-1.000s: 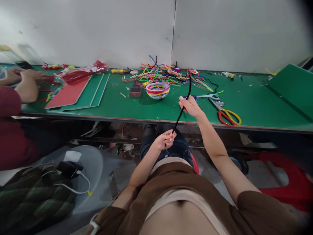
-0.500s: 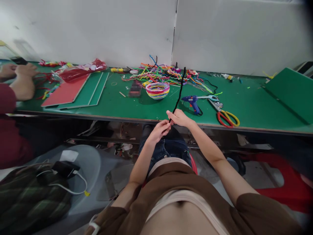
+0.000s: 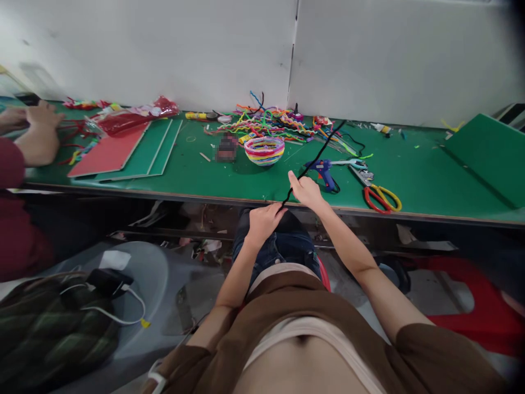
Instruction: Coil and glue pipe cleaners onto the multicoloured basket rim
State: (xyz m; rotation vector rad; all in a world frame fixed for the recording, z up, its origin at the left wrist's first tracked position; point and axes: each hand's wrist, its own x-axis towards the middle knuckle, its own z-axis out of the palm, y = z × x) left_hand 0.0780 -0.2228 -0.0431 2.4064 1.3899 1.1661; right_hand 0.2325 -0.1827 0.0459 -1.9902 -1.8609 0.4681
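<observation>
A long black pipe cleaner runs from my hands up and to the right over the green table. My left hand pinches its near end just below the table's front edge. My right hand grips it a little farther along, at the edge. A blue glue gun lies just beyond my right hand. A bowl woven from coloured pipe cleaners stands behind it to the left.
Red-and-yellow scissors lie right of the glue gun. A heap of coloured pipe cleaners sits by the wall. Red and green sheets lie at left, where another person's hands rest. A tilted green board stands at far right.
My hands came together near the table edge, the right one sliding down the pipe cleaner. The free end swung from upright to leaning right.
</observation>
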